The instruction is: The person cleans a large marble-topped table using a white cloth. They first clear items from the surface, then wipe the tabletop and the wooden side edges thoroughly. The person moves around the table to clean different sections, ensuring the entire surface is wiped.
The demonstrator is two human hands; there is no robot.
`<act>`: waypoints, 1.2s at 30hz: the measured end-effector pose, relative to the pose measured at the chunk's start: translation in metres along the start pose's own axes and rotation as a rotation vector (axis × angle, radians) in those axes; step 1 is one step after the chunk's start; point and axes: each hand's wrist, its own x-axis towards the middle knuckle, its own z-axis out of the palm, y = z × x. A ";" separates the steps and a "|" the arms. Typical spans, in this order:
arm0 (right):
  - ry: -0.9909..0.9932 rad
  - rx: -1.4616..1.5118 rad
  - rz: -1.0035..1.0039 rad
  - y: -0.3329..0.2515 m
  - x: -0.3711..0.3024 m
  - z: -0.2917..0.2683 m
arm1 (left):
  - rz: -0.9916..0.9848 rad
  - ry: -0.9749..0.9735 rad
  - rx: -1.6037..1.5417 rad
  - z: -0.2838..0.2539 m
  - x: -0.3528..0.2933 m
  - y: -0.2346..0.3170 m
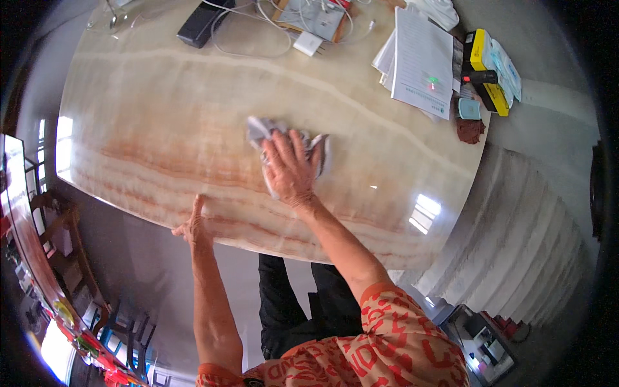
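My right hand [290,164] presses down on a crumpled grey-and-white cloth [261,129] near the middle of the glossy, marble-patterned table [213,90]. Its fingers lie over the cloth, whose edges stick out on both sides of the hand. At the table's near edge, left of the cloth, my left hand [192,222] rests with nothing in it. One of its fingers points forward on the tabletop, and another digit reaches out to the left.
Along the far side lie a black case [205,22], white cables and a white charger [308,43]. Papers [422,61], a light-blue cup [469,108], a brown crumpled item [470,131] and a yellow-and-black box [485,71] crowd the right corner.
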 end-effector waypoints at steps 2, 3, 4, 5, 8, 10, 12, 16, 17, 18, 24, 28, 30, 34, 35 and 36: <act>-0.030 -0.090 0.093 0.030 0.005 -0.014 | 0.003 -0.063 -0.083 -0.002 0.005 -0.006; 0.007 -0.119 0.120 0.048 0.007 -0.018 | -0.005 -0.075 -0.101 -0.001 -0.002 -0.002; 0.007 -0.144 0.166 0.064 0.006 -0.025 | -0.013 -0.087 -0.117 0.000 -0.010 0.002; 0.014 -0.196 0.198 0.080 0.007 -0.031 | -0.005 -0.119 -0.201 0.004 -0.020 0.004; 0.078 -0.293 0.282 0.125 0.000 -0.043 | 0.070 -0.238 -0.270 0.001 0.003 -0.008; 0.082 -0.331 0.354 0.151 -0.010 -0.048 | -0.022 -0.334 -0.306 -0.006 0.022 -0.010; 0.053 -0.348 0.417 0.168 -0.015 -0.063 | -0.042 -0.335 -0.280 -0.008 0.028 -0.010; 0.091 -0.370 0.481 0.213 -0.034 -0.076 | 0.103 -0.227 -0.216 -0.004 0.031 -0.016; 0.096 -0.373 0.492 0.224 -0.039 -0.080 | 0.171 -0.205 -0.208 0.002 0.022 -0.018; 0.101 -0.375 0.502 0.234 -0.045 -0.084 | 0.246 -0.014 0.021 0.007 0.012 -0.020; 0.107 -0.434 0.636 0.286 -0.080 -0.108 | 0.810 0.579 0.554 0.001 0.032 -0.070; 0.119 -0.497 0.806 0.324 -0.123 -0.134 | 1.130 0.457 0.506 0.007 -0.015 -0.116; 0.096 -0.514 0.910 0.333 -0.142 -0.146 | 1.142 0.395 0.490 0.004 -0.037 -0.130; 0.146 -0.483 0.980 0.322 -0.166 -0.152 | 1.080 0.261 0.368 0.006 -0.028 -0.145; 0.172 -0.494 0.976 0.318 -0.172 -0.147 | 1.012 0.251 0.340 0.015 -0.034 -0.143; 0.194 -0.500 0.969 0.308 -0.172 -0.145 | 1.000 0.273 0.257 0.023 -0.035 -0.140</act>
